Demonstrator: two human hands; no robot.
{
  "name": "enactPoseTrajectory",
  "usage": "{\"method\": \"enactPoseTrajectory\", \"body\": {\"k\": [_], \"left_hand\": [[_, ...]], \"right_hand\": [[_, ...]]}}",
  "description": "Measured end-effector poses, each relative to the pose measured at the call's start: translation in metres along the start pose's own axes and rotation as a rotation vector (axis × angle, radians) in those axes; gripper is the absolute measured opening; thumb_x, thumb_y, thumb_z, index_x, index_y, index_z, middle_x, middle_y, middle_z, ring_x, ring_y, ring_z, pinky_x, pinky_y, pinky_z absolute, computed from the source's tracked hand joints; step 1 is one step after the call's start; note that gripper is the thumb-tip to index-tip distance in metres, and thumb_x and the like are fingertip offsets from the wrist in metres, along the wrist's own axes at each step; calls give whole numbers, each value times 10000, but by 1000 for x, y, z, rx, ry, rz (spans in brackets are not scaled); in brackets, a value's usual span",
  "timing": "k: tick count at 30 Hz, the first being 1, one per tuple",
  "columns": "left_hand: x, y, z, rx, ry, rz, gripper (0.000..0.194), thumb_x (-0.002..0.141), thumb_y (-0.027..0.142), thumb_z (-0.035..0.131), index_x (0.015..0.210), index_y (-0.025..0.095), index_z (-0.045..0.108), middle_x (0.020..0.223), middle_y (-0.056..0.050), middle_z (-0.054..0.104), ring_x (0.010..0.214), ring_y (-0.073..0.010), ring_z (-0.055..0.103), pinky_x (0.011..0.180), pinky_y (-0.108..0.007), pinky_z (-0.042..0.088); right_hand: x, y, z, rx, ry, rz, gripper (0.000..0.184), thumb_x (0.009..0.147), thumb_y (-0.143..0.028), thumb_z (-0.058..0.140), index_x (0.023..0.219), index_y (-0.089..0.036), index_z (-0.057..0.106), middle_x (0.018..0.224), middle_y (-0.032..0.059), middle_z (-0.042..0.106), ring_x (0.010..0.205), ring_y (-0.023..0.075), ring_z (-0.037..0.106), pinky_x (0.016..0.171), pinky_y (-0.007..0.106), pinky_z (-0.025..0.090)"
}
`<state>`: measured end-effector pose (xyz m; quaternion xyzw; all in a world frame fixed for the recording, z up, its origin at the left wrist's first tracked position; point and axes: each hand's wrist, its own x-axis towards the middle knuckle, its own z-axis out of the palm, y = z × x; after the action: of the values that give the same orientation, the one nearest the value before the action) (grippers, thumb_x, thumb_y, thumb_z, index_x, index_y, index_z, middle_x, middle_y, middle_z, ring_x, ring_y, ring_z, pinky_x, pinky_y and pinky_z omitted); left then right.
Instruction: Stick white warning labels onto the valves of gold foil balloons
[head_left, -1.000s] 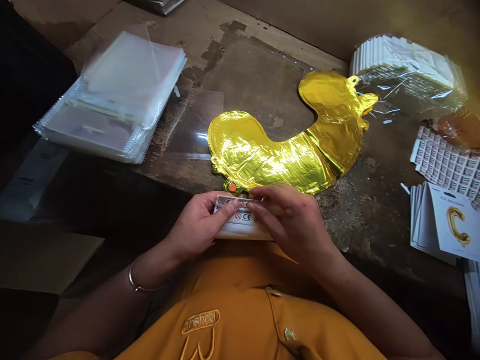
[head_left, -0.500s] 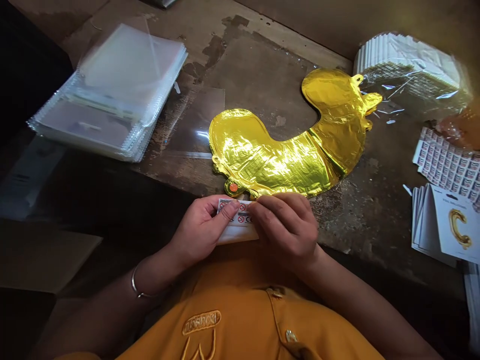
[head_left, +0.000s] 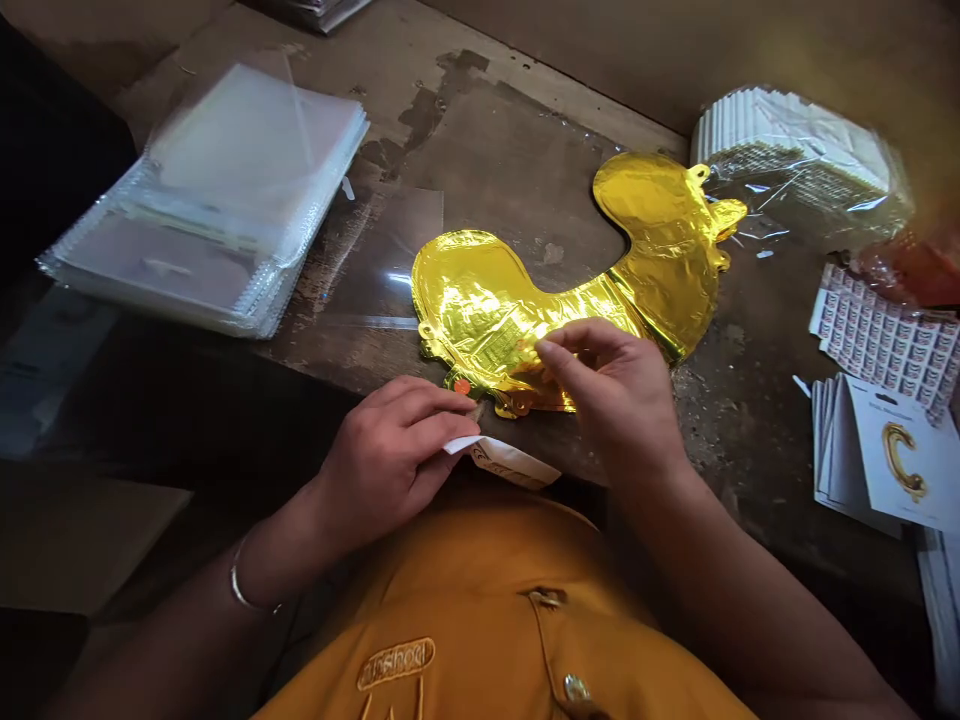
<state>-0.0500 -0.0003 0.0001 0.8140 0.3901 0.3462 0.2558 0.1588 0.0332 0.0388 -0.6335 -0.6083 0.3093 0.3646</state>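
A shiny gold foil balloon, flat and curved like a letter C, lies on the table with an orange dot on its near tab. My left hand is closed at the table's front edge, gripping a white printed sheet that bends away below the fingers. A CE mark shows on that sheet. Above the balloon's near part, my right hand has thumb and forefinger pinched together. Whatever is between those fingertips is too small to make out.
Clear plastic bags are stacked at the left, and a single clear bag lies beside the balloon. At the right are white straws in plastic, a sheet of small stickers and folded cards picturing a gold C.
My right hand has left the white sheet and moved up and right over the balloon, still pinched. The sheet now hangs bent from my left hand. The view has shifted slightly.
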Motion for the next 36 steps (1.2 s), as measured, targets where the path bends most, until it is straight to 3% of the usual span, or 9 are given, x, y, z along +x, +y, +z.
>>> {"method": "enactPoseTrajectory", "body": {"k": [3, 5, 8, 12, 26, 36], "left_hand": [[4, -13, 2, 188, -100, 146, 127, 854, 180, 580, 942, 197, 670, 1257, -70, 643, 1200, -249, 561, 1091, -461, 347], [6, -20, 5, 211, -143, 164, 139, 868, 179, 555, 959, 191, 659, 1263, -78, 640, 1225, -242, 552, 1118, -479, 314], [4, -26, 10, 199, -120, 189, 184, 860, 155, 547, 1007, 183, 655, 1244, -90, 650, 1219, -235, 562, 1123, -473, 316], [2, -27, 12, 186, -84, 201, 211, 849, 131, 549, 1026, 182, 653, 1227, -91, 659, 1203, -228, 577, 1142, -464, 293], [2, -27, 12, 194, -123, 188, 224, 841, 104, 530, 1027, 169, 637, 1245, -93, 647, 1229, -226, 555, 1159, -465, 254], [3, -26, 12, 214, -87, 204, 203, 838, 104, 532, 1000, 157, 642, 1218, -88, 665, 1203, -222, 577, 1158, -446, 260]], "right_hand": [[7, 6, 16, -34, -42, -32, 113, 759, -282, 659, 715, -178, 649, 760, 29, 633, 745, 163, 585, 695, 324, 473], [7, 11, 26, -98, -53, -69, 107, 762, -272, 647, 705, -183, 657, 753, 29, 633, 776, 172, 580, 722, 337, 468], [7, 18, 35, -173, -46, -91, 113, 775, -275, 629, 708, -189, 660, 757, 28, 629, 767, 169, 568, 698, 333, 464], [9, 20, 36, -220, -56, -58, 137, 779, -272, 617, 679, -184, 649, 720, 27, 621, 730, 161, 557, 669, 320, 455], [4, 14, 40, -263, -96, -75, 136, 787, -262, 614, 675, -190, 644, 714, 31, 626, 708, 161, 546, 659, 326, 439], [3, 14, 44, -329, -28, -118, 132, 777, -264, 630, 675, -185, 661, 721, 28, 614, 765, 177, 538, 720, 339, 421]]}}
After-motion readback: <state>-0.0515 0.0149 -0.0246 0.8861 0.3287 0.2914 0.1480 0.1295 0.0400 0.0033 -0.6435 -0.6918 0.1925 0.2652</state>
